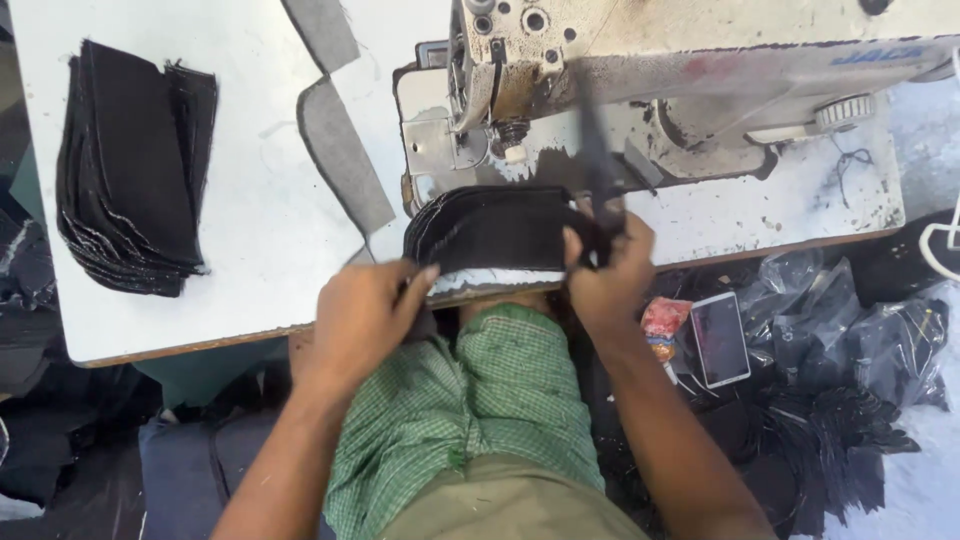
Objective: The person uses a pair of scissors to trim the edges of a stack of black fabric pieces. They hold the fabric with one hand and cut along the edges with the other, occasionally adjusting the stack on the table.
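In front of the sewing machine (640, 90) we pinch the black denim bundle (495, 228) with our left hand (365, 315), while our right hand (605, 275) closes on scissors (600, 170) for trimming.

A worn white work table (250, 200) spans the left and far side, its wooden edge chipped. Dark bags of crumpled black plastic (850, 340) crowd the pale floor (920, 480) at the right, in even, flat light
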